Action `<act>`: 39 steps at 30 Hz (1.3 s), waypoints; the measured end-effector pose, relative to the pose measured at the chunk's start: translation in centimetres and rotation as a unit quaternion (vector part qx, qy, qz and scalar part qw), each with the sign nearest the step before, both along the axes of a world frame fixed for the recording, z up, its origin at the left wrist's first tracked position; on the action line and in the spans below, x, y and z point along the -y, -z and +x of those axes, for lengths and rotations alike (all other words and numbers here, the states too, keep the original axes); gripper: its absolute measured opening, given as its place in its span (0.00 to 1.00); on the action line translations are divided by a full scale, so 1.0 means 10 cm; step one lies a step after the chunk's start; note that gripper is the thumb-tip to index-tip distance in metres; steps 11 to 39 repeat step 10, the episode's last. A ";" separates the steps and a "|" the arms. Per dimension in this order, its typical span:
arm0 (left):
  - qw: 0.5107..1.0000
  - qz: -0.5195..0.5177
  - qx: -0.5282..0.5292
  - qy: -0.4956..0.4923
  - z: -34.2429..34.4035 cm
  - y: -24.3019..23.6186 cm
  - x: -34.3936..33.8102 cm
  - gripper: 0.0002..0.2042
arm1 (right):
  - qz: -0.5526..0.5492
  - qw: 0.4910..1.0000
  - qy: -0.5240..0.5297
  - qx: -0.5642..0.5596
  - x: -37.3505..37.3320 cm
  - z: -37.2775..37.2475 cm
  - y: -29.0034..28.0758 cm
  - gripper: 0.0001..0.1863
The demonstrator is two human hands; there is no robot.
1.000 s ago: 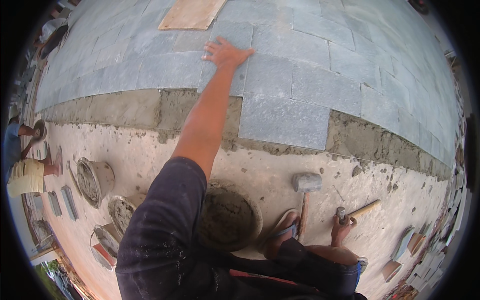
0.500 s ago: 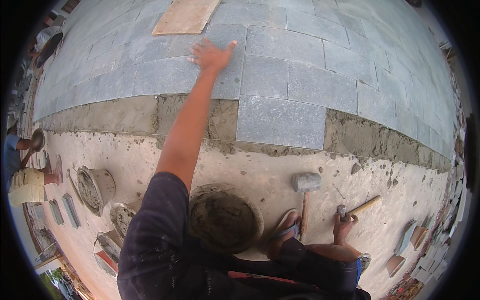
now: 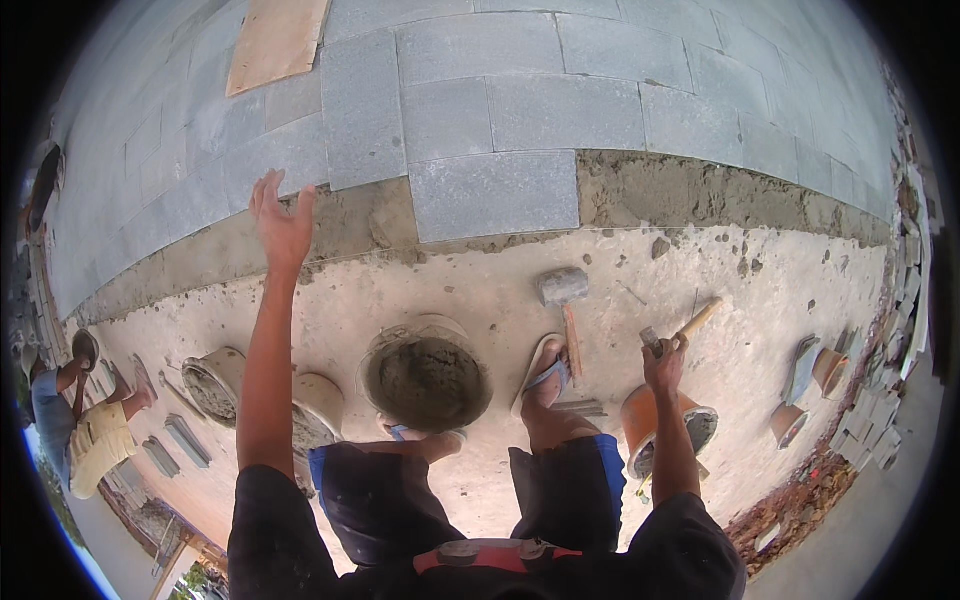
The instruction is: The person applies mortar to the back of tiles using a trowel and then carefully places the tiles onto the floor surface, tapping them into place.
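My left hand (image 3: pixel 284 225) is open with fingers spread, raised over the edge of the grey paving slabs (image 3: pixel 366 105) and the strip of wet mortar (image 3: pixel 365 215). Nothing is in it. My right hand (image 3: pixel 664 365) is closed around a hammer, gripping it near the metal head, with its pale wooden handle (image 3: pixel 703 316) pointing up and right. One slab (image 3: pixel 496 195) juts out from the row, with mortar showing on both sides of it. In front of my feet stands a bucket of mortar (image 3: pixel 425 380). A mallet (image 3: pixel 562 287) with a thick grey head lies on the ground.
A wooden board (image 3: pixel 278 45) rests on the slabs. More buckets (image 3: pixel 215 385) stand at left, and an orange bucket (image 3: pixel 645 425) is beside my right forearm. Another person (image 3: pixel 85 420) crouches at far left. Stacked slabs (image 3: pixel 870 430) and small pots (image 3: pixel 789 425) are at right.
My left hand has lifted off the slabs and drawn back toward me. My body has straightened, so both legs show. The hammer has stayed in my right hand.
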State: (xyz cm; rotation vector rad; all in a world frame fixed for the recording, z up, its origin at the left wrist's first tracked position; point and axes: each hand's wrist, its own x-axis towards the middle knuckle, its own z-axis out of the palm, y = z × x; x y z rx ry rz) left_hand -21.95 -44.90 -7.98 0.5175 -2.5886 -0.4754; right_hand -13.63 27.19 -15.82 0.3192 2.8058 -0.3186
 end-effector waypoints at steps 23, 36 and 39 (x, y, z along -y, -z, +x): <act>0.926 0.207 0.313 -0.030 2.66 -1.95 -1.57 0.24 | -0.086 0.989 -0.013 0.123 0.26 0.55 -2.44 0.27; 0.926 0.207 0.313 -0.030 2.66 -1.95 -1.57 0.24 | -0.086 0.989 -0.013 0.123 0.26 0.55 -2.44 0.27; 0.926 0.207 0.313 -0.030 2.66 -1.95 -1.57 0.24 | -0.086 0.989 -0.013 0.123 0.26 0.55 -2.44 0.27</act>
